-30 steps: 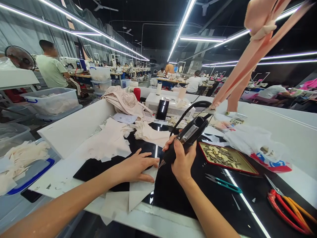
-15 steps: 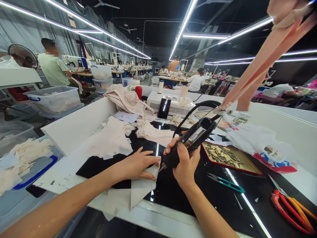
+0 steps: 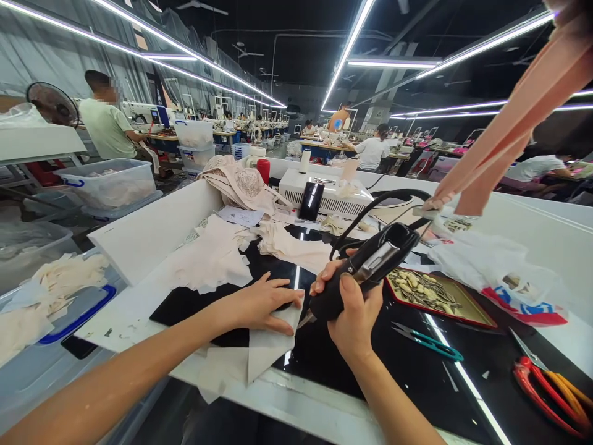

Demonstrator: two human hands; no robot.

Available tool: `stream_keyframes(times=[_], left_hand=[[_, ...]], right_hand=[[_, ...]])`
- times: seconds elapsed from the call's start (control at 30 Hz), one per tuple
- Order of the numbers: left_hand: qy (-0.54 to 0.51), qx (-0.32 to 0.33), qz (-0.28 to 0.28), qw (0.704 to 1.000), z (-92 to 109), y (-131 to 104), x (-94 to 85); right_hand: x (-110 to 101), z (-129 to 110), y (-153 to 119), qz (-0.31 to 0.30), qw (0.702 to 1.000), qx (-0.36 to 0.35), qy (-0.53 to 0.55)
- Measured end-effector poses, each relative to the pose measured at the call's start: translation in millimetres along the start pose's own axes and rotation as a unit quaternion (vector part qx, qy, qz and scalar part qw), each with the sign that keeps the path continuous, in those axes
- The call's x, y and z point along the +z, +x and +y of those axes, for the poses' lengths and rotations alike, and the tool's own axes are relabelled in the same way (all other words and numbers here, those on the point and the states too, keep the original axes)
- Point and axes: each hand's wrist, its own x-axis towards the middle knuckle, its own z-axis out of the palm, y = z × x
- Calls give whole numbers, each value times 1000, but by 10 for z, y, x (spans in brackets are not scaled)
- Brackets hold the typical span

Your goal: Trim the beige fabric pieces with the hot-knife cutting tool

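My left hand (image 3: 271,303) lies with fingers spread on a pale fabric piece (image 3: 271,351), pressing it to the black tabletop. My right hand (image 3: 354,312) is wrapped round a black handheld electric cutter (image 3: 370,264), held tilted, with a thin metal blade at its lower end. The blade tip is close beside the fabric's right edge; I cannot tell whether it touches. A black cord curves from the cutter's upper end, where pink fabric strips (image 3: 500,136) hang down to it. Pale cut pieces (image 3: 210,256) lie in a pile beyond my left hand.
Right of the cutter are a tray of seeds and peanuts (image 3: 445,300), teal thread snips (image 3: 430,343), red-handled scissors (image 3: 546,383) and a plastic bag (image 3: 514,275). A phone (image 3: 311,201) leans on a white box (image 3: 340,201) at the back. Other people sit at sewing tables beyond.
The whole view has shifted slightly to the right across the picture. My left hand still holds the fabric flat, and the cutter stays in my right hand, its blade showing a little more plainly.
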Motion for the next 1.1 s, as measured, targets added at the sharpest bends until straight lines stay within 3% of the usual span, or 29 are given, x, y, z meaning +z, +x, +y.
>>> stream_keyframes(times=[0.23, 0.4, 0.6, 0.73, 0.83, 0.93, 1.1], left_hand=[[-1, 7, 8, 1000, -20, -9, 14], [9, 25, 42, 999, -46, -41, 67], [102, -11, 201, 974, 168, -273, 360], [214, -35, 192, 957, 345, -415, 613], [238, -37, 186, 953, 344, -433, 722], [228, -23, 199, 953, 252, -418, 715], [164, 87, 211, 960, 58, -440, 502]], right_hand=[[11, 41, -50, -7, 1000, 18, 8], [2, 61, -52, -3, 1000, 16, -11], [-28, -2, -50, -2, 1000, 15, -9], [-51, -43, -31, 1, 1000, 15, -19], [-85, -49, -9, 2, 999, 15, -29], [-124, -54, 13, 3, 999, 13, -40], [-158, -78, 36, 9, 999, 5, -40]])
